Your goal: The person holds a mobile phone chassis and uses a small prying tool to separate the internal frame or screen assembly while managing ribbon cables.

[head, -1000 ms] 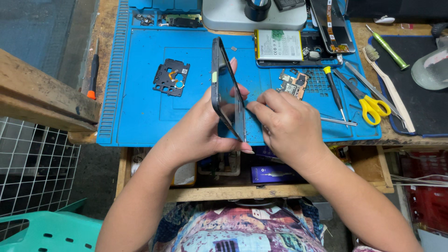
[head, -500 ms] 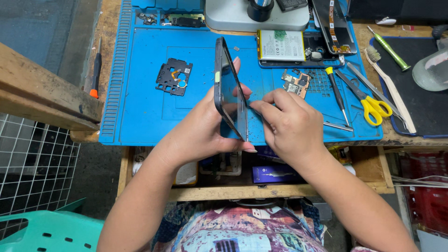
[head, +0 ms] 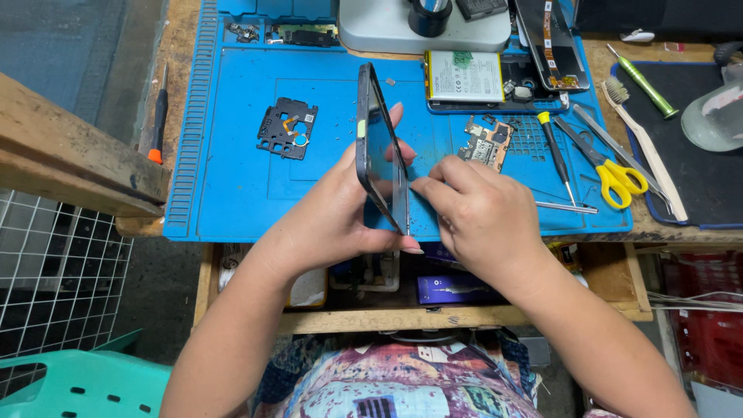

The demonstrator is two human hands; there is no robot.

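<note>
Both hands meet over the blue mat [head: 232, 201]: our left hand [head: 337, 213] grips a dark phone frame [head: 381, 147] on edge, thumb beneath, fingers behind. Our right hand [head: 480, 217] is curled, fingertips pinched at the frame's lower edge; what they hold we cannot tell. Beyond the right hand lies a white-labelled battery [head: 464, 76]; to its right, yellow scissors [head: 615, 174].

Phone frame [head: 381, 155] between 2 hands [head: 402, 213]
</note>
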